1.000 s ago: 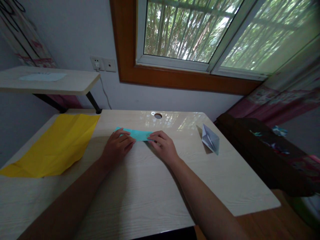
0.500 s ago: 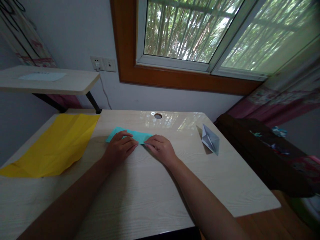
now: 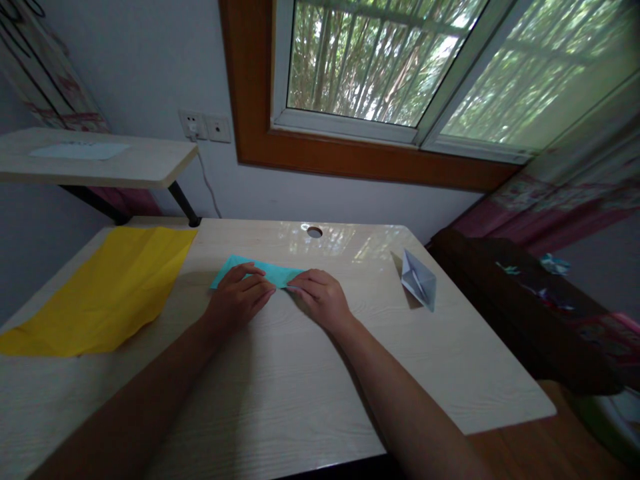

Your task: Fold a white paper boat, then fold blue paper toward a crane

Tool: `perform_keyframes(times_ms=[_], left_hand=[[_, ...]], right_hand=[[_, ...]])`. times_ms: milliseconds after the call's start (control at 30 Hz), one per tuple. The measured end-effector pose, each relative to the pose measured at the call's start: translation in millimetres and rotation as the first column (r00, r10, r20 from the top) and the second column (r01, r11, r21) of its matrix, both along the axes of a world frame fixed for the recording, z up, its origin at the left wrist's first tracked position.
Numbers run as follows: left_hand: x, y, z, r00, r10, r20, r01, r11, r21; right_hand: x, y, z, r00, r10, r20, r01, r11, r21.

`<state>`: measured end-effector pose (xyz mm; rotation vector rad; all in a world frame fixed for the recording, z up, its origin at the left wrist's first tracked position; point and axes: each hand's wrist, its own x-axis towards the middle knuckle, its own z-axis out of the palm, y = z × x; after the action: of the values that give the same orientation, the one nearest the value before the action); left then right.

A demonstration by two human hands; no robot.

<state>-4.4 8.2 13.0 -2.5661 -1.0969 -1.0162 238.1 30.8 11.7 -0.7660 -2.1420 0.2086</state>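
Note:
A long, narrow folded sheet of turquoise paper (image 3: 279, 274) lies across the desk in front of me. My left hand (image 3: 241, 292) covers its left half, its fingers bent and pressing at the near edge. At the right end, my right hand (image 3: 323, 295) pinches the near edge between thumb and fingers. The fingertips of both hands are close together along that edge. My palms hide parts of the paper's two ends.
A creased yellow sheet (image 3: 107, 293) lies on the desk's left side. A folded grey-white paper boat (image 3: 419, 280) stands at the right. Behind the yellow sheet rises a small shelf (image 3: 150, 170) on dark legs. The desk has a round cable hole (image 3: 315, 232) near the wall.
My hands hold almost the same pose on the turquoise paper. The whole view has shifted very slightly.

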Motion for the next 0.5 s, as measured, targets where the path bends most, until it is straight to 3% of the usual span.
perform_keyframes(times_ms=[233, 500], left_hand=[[-8.5, 5.2, -4.0, 0.996, 0.048, 0.073, -0.047, 0.999, -0.009], [-17.1, 10.1, -3.1, 0.975, 0.159, 0.156, -0.159, 0.987, -0.017]], right_hand=[[7.8, 1.8, 7.1, 0.959, -0.164, -0.231, 0.162, 0.986, -0.025], [14.0, 3.4, 11.0, 0.836, -0.394, -0.381, 0.391, 0.916, -0.089]])
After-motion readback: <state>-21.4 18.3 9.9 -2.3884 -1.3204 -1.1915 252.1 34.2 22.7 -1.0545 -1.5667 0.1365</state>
